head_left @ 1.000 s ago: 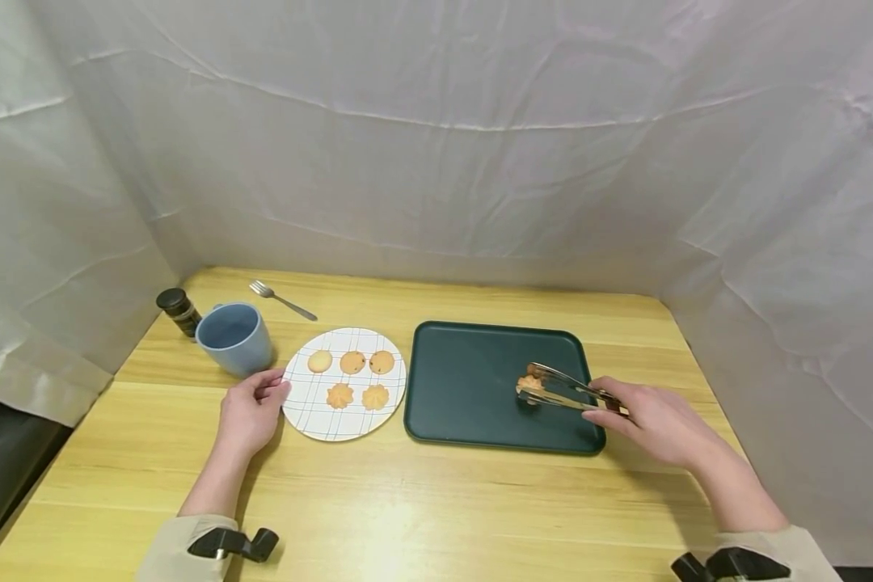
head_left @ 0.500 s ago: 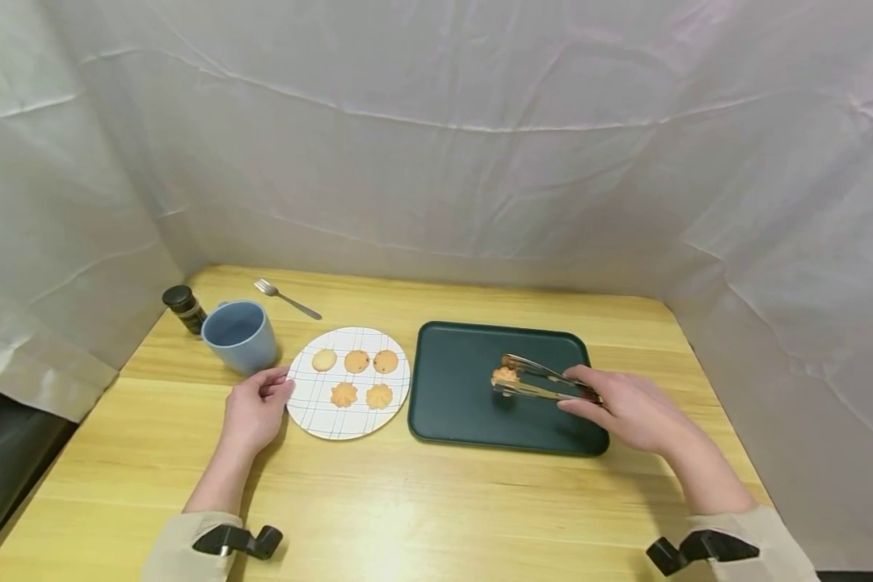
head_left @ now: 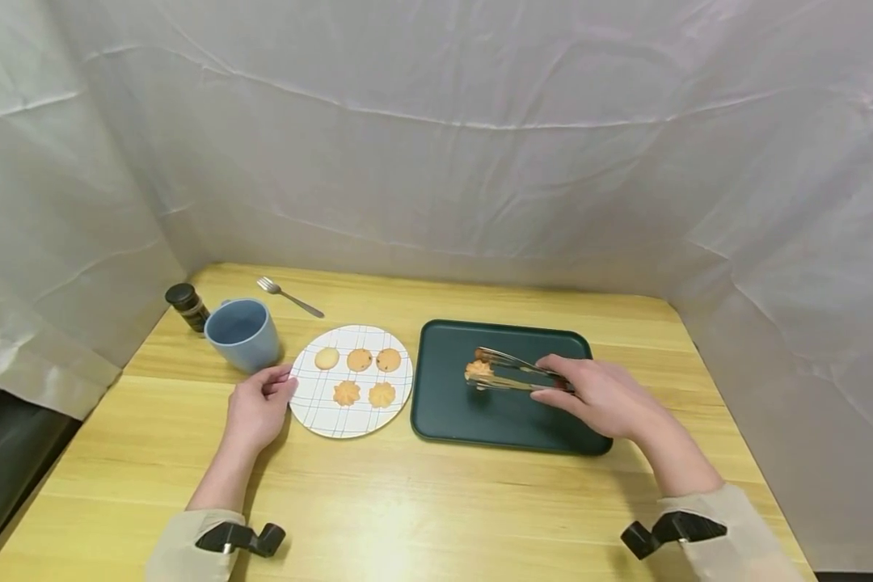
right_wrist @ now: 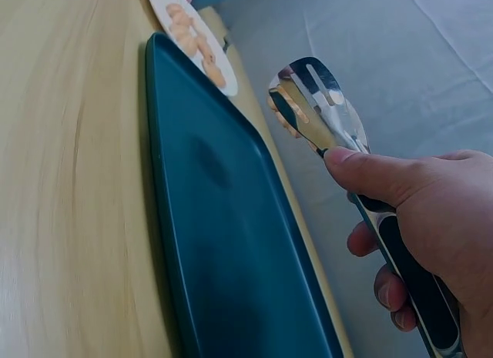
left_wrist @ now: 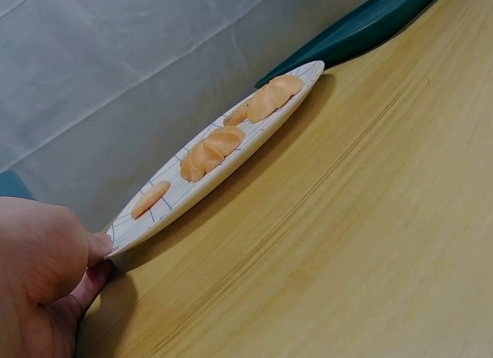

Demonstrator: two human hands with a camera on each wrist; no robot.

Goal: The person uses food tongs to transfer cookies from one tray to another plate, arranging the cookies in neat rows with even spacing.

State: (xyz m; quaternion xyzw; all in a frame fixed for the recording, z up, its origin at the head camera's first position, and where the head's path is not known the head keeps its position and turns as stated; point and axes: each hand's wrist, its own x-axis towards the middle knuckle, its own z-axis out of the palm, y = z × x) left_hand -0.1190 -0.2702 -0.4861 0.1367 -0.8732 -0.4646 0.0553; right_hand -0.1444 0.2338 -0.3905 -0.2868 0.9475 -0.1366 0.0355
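Note:
With its thumb on top and a finger below, my left hand (head_left: 258, 408) pinches the left rim of a white plate (head_left: 313, 408) with a grid pattern. On the plate lie several cookies: a pale round cookie (head_left: 326, 358), dotted round ones and two flower-shaped ones. My right hand (head_left: 600, 396) grips metal tongs (right_wrist: 385, 212) with dark handle panels. A flower-shaped cookie (head_left: 478, 369) is held between the tongs' tips, above a dark green tray (head_left: 444, 412). The right wrist view shows it raised off the tray (right_wrist: 223, 242), whose surface bears a shadow.
A blue mug (head_left: 243, 335) stands just beyond my left hand, beside a black-capped jar (head_left: 187, 306). Behind the plate lies a fork (head_left: 291, 298). Pale cloth (head_left: 436, 186) closes off the back and sides of the wooden table (head_left: 407, 501).
My right hand has moved left over the tray, carrying the tongs and the cookie from its right part toward its left part. The left hand keeps its hold on the plate.

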